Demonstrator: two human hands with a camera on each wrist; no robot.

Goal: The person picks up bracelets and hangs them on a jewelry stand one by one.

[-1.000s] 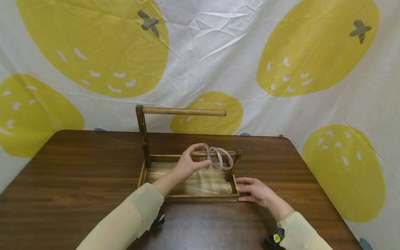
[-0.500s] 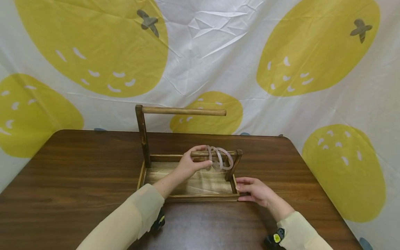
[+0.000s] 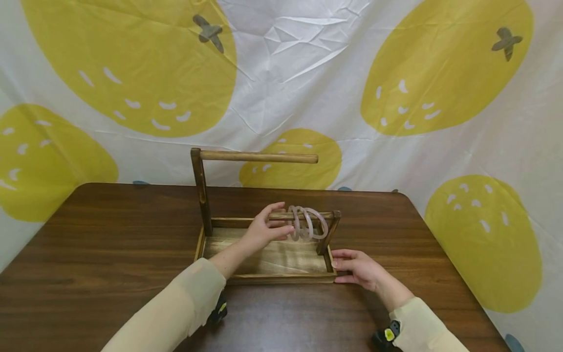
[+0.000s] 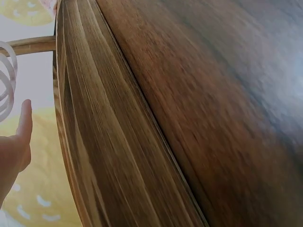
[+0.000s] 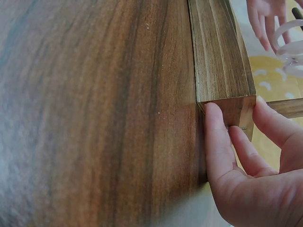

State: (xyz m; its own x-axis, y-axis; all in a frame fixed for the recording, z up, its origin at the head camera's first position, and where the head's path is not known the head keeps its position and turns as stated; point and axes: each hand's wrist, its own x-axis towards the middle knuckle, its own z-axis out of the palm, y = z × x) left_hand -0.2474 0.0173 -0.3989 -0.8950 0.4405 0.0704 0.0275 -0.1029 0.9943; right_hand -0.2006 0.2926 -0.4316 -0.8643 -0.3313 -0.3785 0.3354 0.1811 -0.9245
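Note:
A wooden jewelry stand [image 3: 281, 279] with a shallow tray base stands on the table. Several pale translucent bangles [image 3: 310, 229] hang around its lower bar [image 3: 278, 215], bunched toward the right post. My left hand [image 3: 258, 232] is just left of these bangles, around the bar's free end, its thumb and fingers apart and holding nothing. In the left wrist view its index fingertip or thumb points up below the rings [image 4: 10, 92]. My right hand [image 3: 362, 271] holds the tray's right end near the front corner; the right wrist view shows its fingertips [image 5: 214, 113] against the end wall.
An upper bar [image 3: 259, 157] juts right from the tall left post [image 3: 201, 193], above and behind the lower one. The brown table [image 3: 110, 264] has its back edge against a white curtain [image 3: 316, 107] printed with large yellow fruit.
Half a second ago my left hand pinched the leftmost bangle on the lower bar. Now it has let go and drawn slightly left. The right hand has stayed in place.

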